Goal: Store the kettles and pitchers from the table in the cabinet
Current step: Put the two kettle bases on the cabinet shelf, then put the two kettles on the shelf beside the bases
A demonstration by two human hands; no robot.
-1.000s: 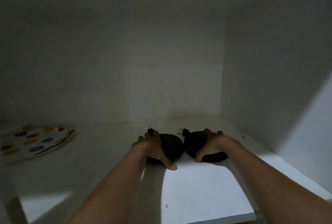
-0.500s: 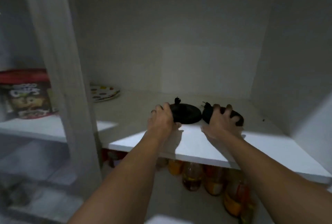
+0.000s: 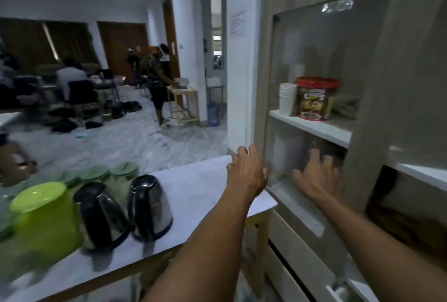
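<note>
Two steel kettles with black handles stand side by side on the white table [image 3: 198, 180]: one kettle [image 3: 102, 215] on the left, the other kettle [image 3: 151, 207] on the right. A lime-green pitcher [image 3: 42, 219] stands left of them. Pitchers with green lids [image 3: 101, 173] stand behind. My left hand [image 3: 246, 173] hovers empty over the table's right end, fingers apart. My right hand [image 3: 316, 178] is spread in front of the cabinet's glass door [image 3: 321, 59], holding nothing. The black bases I put inside are hidden from view.
Behind the glass, a shelf [image 3: 312, 127] carries stacked white cups [image 3: 287, 99] and a red-lidded cereal tub [image 3: 315, 98]. White drawers [image 3: 297, 248] sit below the door. Several people [image 3: 157, 83] and chairs are far back across the marble floor.
Both hands let go of the two black bases on the cabinet shelf and drew out. My view swung left from the cabinet's inside to the table and room.
</note>
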